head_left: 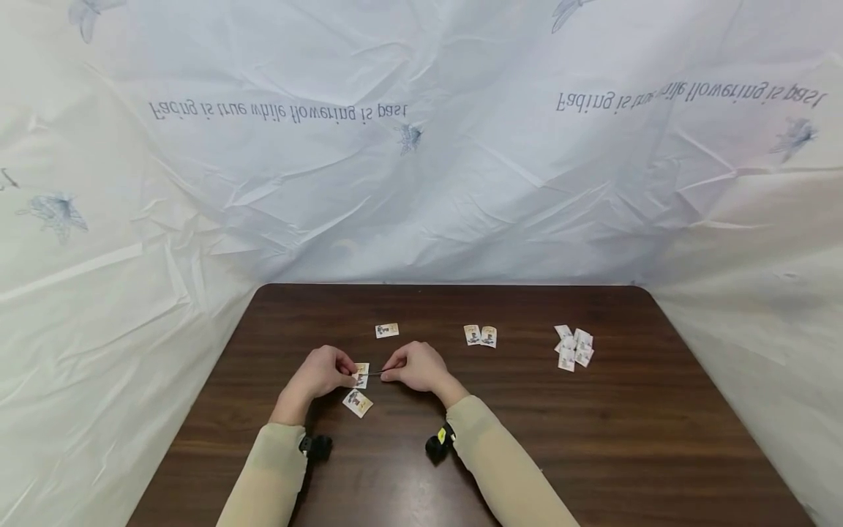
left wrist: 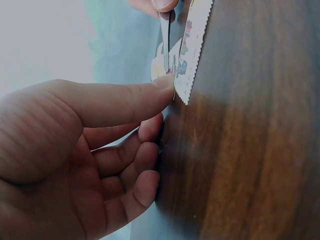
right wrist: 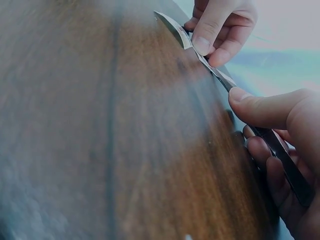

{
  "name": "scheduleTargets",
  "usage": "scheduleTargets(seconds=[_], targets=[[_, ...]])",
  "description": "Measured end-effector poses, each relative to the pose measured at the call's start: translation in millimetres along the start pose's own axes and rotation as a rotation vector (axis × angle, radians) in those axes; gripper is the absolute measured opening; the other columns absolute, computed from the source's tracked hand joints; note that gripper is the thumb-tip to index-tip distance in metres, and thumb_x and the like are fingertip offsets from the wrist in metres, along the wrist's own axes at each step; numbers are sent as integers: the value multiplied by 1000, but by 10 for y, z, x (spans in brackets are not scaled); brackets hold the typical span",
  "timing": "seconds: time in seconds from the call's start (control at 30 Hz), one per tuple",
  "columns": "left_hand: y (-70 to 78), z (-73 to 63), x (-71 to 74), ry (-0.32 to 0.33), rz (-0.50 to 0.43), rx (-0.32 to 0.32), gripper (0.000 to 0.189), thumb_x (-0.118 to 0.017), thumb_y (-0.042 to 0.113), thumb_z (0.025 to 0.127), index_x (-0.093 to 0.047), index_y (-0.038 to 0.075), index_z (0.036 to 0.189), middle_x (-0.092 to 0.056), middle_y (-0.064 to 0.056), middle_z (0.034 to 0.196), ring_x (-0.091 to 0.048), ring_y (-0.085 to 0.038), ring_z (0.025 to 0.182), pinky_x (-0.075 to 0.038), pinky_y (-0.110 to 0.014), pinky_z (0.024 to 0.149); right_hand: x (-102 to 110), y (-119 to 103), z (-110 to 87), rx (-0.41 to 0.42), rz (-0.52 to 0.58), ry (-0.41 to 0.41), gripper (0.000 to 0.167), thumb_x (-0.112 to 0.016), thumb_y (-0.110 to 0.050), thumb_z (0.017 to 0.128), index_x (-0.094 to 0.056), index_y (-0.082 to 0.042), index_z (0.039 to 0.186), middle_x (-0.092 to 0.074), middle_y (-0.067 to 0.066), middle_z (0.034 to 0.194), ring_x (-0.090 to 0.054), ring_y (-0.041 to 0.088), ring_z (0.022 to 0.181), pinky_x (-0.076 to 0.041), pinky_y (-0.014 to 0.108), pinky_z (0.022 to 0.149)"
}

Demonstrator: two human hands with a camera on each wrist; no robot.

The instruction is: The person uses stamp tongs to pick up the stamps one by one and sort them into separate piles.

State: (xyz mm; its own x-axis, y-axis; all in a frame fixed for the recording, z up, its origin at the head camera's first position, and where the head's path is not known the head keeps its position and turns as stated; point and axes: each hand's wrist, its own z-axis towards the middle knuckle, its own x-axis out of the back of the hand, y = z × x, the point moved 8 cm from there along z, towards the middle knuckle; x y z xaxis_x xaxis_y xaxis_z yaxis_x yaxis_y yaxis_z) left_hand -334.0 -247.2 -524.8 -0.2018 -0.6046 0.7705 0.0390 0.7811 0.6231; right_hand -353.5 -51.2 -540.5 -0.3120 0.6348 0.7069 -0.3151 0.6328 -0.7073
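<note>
My left hand (head_left: 323,372) holds the edge of a small postage stamp (head_left: 362,372) between thumb and fingers, low over the table. In the left wrist view its thumb lies on the stamp, and the other fingers curl loosely below. My right hand (head_left: 420,366) grips dark-handled metal tweezers (right wrist: 290,167), thumb on top, the tips pointing left to the stamp at the left thumb. Just in front of the left hand lies another stamp (head_left: 358,402), turned at an angle; its toothed edge shows in the left wrist view.
Farther back on the brown wooden table (head_left: 632,432) lies a single stamp (head_left: 386,330). Two stamps (head_left: 472,335) sit side by side to its right. A loose overlapping pile of stamps (head_left: 583,356) is at the right. White printed sheeting (head_left: 421,190) hangs behind the table.
</note>
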Motion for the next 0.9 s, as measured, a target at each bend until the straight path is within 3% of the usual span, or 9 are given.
scheduleTargets(seconds=[0.33,0.9], targets=[[48,15,8,-2,-3,-45,10,-90,7,84,-81,10,88,-70,4,81,-62,-14,75,-54,-37,73,38,-9,-20,-10,8,0,6,-87,-38,91,-83,-35,87,-71,-22,75,-63,4,71,-51,31,71],[21,-64,-9,14,-36,-20,12,-91,5,83,-81,9,88,-70,3,79,-62,-14,71,-53,-34,69,0,-34,-61,-27,15,7,8,-88,-37,91,-84,-34,85,-70,-22,76,-62,6,69,-50,31,69]])
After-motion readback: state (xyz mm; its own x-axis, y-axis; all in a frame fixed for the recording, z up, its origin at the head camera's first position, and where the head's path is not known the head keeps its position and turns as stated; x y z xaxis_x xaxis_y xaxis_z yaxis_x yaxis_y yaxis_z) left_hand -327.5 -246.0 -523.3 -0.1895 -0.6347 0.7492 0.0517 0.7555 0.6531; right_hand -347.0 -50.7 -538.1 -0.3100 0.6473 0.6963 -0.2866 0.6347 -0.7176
